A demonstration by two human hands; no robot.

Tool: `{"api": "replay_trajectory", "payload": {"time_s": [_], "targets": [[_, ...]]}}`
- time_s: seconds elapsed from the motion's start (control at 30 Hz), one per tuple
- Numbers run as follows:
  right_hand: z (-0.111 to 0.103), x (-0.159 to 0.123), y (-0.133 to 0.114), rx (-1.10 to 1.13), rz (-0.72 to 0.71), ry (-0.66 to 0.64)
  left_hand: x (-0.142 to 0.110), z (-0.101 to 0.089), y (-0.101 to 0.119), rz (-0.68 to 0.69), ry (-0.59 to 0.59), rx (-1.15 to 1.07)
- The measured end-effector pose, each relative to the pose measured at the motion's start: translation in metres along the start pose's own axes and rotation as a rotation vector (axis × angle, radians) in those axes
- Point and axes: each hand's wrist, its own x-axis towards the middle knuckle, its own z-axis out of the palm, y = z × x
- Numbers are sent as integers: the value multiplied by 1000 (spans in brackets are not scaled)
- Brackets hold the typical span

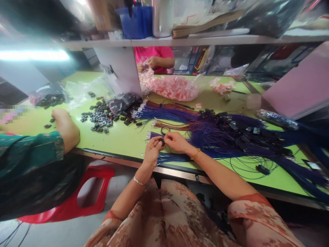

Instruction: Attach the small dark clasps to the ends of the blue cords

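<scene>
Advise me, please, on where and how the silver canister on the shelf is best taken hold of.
I would grip round the middle of the canister, coming from the front: its sides are smooth and straight, it stands upright near the shelf's front edge, and the blue bin crowds its left.

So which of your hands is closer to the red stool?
The left hand. It's to the right of the red stool; the right hand is even farther right.
</scene>
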Motion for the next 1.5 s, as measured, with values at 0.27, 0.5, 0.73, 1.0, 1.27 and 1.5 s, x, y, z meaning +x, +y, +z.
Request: {"api": "replay_trajectory", "payload": {"time_s": [0.27,0.5,0.73,1.0,1.27,1.5], "targets": [[-9,0,-6,-86,-75,-4,1,2,3,15,6,-31],[-10,-2,-5,-156,-52,-17,-1,6,3,6,31,-7],[-9,-7,-12,-126,-58,-40,-7,10,6,14,19,41],[-84,-16,10,-15,56,503,11,-36,47,366,133,446],[-145,-49,113,-592,733,507,76,-184,130,493,610,1499],[-131,-44,49,-889,511,632,72,-201,124,419,410,1887]]}}
